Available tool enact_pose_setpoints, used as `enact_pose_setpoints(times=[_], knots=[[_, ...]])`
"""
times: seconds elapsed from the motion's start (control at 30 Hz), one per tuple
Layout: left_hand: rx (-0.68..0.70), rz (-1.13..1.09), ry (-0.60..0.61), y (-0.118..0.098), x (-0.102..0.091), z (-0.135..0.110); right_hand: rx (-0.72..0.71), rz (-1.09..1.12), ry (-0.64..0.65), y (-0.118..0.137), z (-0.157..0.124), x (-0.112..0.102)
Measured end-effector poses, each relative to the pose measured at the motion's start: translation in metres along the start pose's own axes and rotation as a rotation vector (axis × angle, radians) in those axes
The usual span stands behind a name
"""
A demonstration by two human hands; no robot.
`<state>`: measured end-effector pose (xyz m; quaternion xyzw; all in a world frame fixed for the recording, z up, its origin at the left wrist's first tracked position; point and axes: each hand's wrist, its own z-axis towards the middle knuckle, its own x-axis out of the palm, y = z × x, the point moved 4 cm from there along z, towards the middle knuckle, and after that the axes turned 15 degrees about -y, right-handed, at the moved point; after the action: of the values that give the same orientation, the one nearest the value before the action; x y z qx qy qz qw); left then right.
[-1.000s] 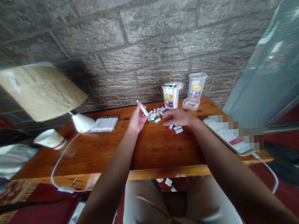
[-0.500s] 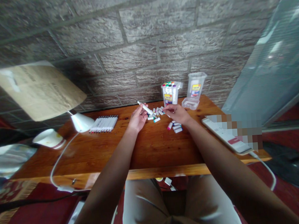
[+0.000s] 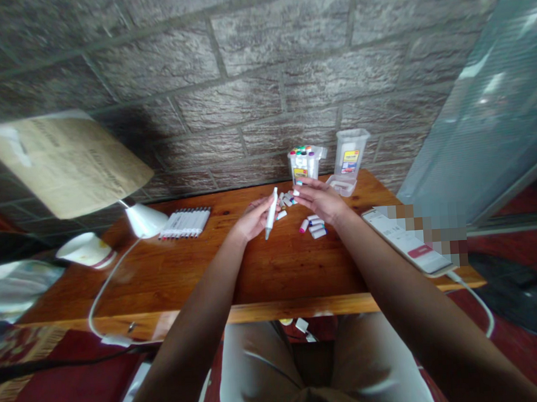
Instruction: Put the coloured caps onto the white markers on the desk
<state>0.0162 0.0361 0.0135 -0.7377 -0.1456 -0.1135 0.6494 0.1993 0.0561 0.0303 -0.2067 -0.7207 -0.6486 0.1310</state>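
My left hand (image 3: 252, 219) holds a white marker (image 3: 271, 213) nearly upright above the wooden table (image 3: 186, 273), fingers curled round its barrel. My right hand (image 3: 319, 199) sits just to the right, pinching a small marker cap with a teal end (image 3: 297, 192) at its fingertips. Several loose caps (image 3: 312, 227) lie on the table under and between the hands. A clear tub of markers with coloured ends (image 3: 302, 163) stands behind them by the wall.
A row of white markers (image 3: 185, 223) lies to the left. A white desk lamp (image 3: 145, 219) and a white bowl (image 3: 86, 250) stand further left. An open clear tub with its lid (image 3: 351, 159) stands at the back right; a phone (image 3: 410, 244) on a cable lies at the right edge.
My left hand swung the marker from pointing up-left to nearly upright. My right hand lifted from the caps near the middle, moved toward the tub and came up with a cap.
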Motion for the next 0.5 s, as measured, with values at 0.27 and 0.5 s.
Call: enact_pose_setpoints(times=[0.27, 0.5], knots=[[-0.043, 0.147, 0.135, 0.012, 0.001, 0.0, -0.021, 0.027, 0.095, 0.001, -0.004, 0.005], [-0.054, 0.184, 0.16, 0.013, 0.002, 0.0, -0.017, 0.025, 0.109, 0.002, -0.008, 0.008]])
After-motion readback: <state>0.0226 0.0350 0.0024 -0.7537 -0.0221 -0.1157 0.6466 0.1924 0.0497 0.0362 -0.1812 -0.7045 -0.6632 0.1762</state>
